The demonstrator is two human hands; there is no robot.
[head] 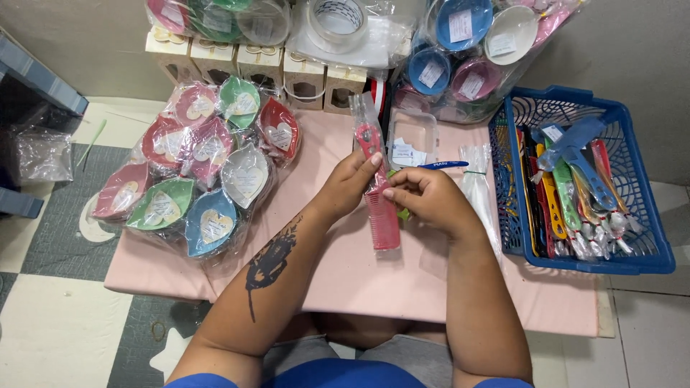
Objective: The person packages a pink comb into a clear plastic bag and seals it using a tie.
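Both hands hold a red comb (381, 197) in clear wrap above the middle of the pink worktop (359, 276). The left hand (350, 183) has fingers closed on its far half; the right hand (430, 197) pinches its right edge. Bare worktop lies near; wrapped leaf dishes (198, 169) crowd the left, a blue basket (650, 244) the right edge.

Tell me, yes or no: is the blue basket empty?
No, the blue basket on the person's right is full of wrapped colourful utensils.

Place: home packing corner, worked seated on the floor
Floor: checked tiles (65, 323)
Table: low pink table (374, 280)
Stock: bagged leaf-shaped dishes (208, 165), blue basket (647, 251) of wrapped combs, small boxes (259, 68), tape roll (336, 20)
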